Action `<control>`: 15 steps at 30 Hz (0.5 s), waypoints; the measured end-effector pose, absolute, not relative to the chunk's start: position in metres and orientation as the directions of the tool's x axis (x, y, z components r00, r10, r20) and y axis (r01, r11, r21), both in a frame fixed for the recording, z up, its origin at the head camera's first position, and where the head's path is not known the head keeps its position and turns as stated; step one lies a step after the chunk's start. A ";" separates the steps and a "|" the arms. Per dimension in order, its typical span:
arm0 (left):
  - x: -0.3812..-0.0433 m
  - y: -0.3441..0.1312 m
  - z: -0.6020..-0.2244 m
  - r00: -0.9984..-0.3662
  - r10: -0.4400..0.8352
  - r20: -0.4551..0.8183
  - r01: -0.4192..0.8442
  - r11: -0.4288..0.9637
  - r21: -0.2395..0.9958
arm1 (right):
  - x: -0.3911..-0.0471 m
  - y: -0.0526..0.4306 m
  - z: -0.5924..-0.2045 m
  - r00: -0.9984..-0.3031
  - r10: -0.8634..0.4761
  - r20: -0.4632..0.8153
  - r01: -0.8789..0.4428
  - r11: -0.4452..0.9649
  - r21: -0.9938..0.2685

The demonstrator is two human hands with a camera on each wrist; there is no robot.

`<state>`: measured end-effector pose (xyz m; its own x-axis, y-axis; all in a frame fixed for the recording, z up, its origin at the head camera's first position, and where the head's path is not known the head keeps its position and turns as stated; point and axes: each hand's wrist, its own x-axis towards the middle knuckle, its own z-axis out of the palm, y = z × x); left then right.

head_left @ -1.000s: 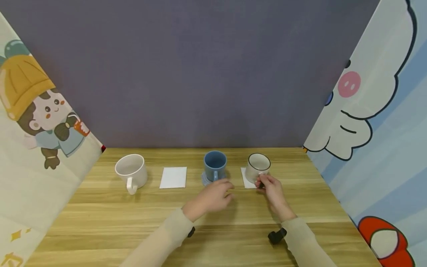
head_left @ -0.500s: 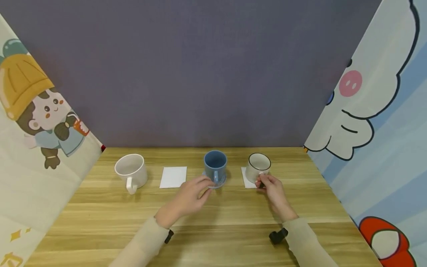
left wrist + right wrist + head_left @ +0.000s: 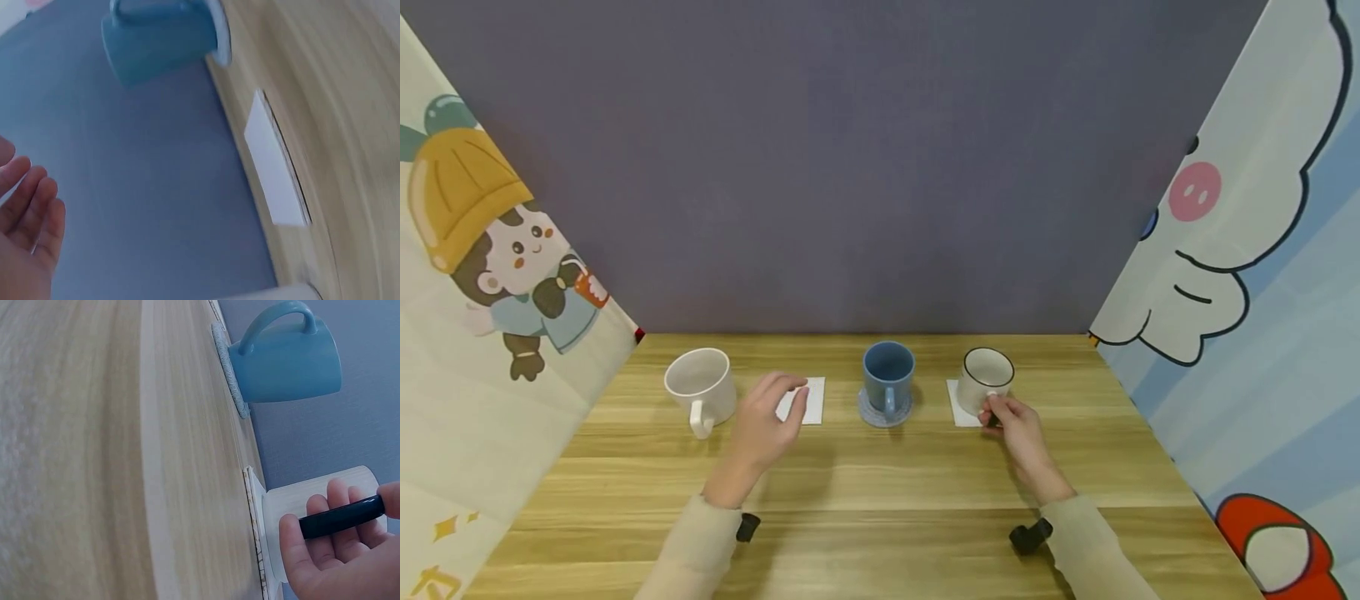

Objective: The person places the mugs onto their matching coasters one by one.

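My right hand (image 3: 1022,435) pinches the dark handle (image 3: 340,519) of a white mug with a black rim (image 3: 976,392). The mug stands upright on a white square coaster (image 3: 958,413). My left hand (image 3: 758,429) hovers, holding nothing, with thumb and fingers apart. In the head view it covers the left part of another white square coaster (image 3: 812,404), just right of a larger white mug (image 3: 713,396). That mug stands on the bare table, handle toward me. Between the hands a blue mug (image 3: 887,377) sits on a round grey-blue coaster (image 3: 880,418).
The wood-grain table (image 3: 880,517) ends at a dark grey back panel (image 3: 865,183). Cartoon-printed cloths hang on the left (image 3: 445,400) and right (image 3: 1292,375). Black wrist devices are strapped at both sleeves.
My left hand has moved left, away from the blue mug and its round coaster, to beside the larger white mug. The right hand keeps its hold on the black-rimmed mug's handle.
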<state>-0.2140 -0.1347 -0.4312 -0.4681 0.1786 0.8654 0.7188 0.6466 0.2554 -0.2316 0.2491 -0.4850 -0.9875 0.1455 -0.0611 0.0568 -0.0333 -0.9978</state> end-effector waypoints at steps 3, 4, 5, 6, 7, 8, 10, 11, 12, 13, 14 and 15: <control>-0.215 -0.148 -0.431 -0.493 0.086 0.866 0.684 0.654 0.325 | -0.232 0.250 -0.485 -0.987 0.148 -0.065 0.061 -0.028 -0.998; -0.214 -0.153 -0.431 -0.504 0.058 0.862 0.668 0.659 0.347 | -0.231 0.250 -0.484 -0.987 0.148 -0.066 0.063 -0.024 -0.998; -0.214 -0.157 -0.431 -0.511 0.032 0.859 0.651 0.667 0.362 | -0.231 0.250 -0.484 -0.987 0.148 -0.066 0.063 -0.022 -0.998; -0.214 -0.161 -0.432 -0.521 0.006 0.853 0.634 0.672 0.383 | -0.231 0.250 -0.483 -0.987 0.148 -0.067 0.065 -0.019 -0.998; -0.213 -0.166 -0.433 -0.537 -0.013 0.843 0.615 0.679 0.402 | -0.230 0.251 -0.483 -0.987 0.146 -0.069 0.068 -0.017 -0.998; -0.213 -0.170 -0.434 -0.547 -0.028 0.837 0.593 0.692 0.411 | -0.230 0.251 -0.482 -0.987 0.146 -0.071 0.070 -0.016 -0.997; -0.212 -0.179 -0.436 -0.567 -0.052 0.822 0.559 0.708 0.431 | -0.230 0.251 -0.482 -0.987 0.145 -0.075 0.074 -0.014 -0.997; -0.211 -0.183 -0.437 -0.576 -0.064 0.815 0.544 0.714 0.441 | -0.230 0.251 -0.482 -0.987 0.144 -0.077 0.076 -0.015 -0.997; -0.211 -0.187 -0.439 -0.584 -0.078 0.808 0.531 0.717 0.452 | -0.230 0.251 -0.482 -0.986 0.144 -0.079 0.077 -0.016 -0.997; -0.211 -0.191 -0.440 -0.587 -0.090 0.805 0.521 0.719 0.460 | -0.231 0.251 -0.482 -0.986 0.144 -0.081 0.079 -0.017 -0.997; -0.210 -0.195 -0.441 -0.591 -0.103 0.800 0.513 0.717 0.471 | -0.231 0.251 -0.483 -0.986 0.146 -0.082 0.080 -0.019 -0.997; -0.210 -0.199 -0.442 -0.593 -0.119 0.796 0.506 0.714 0.484 | -0.232 0.251 -0.483 -0.986 0.145 -0.083 0.081 -0.020 -0.996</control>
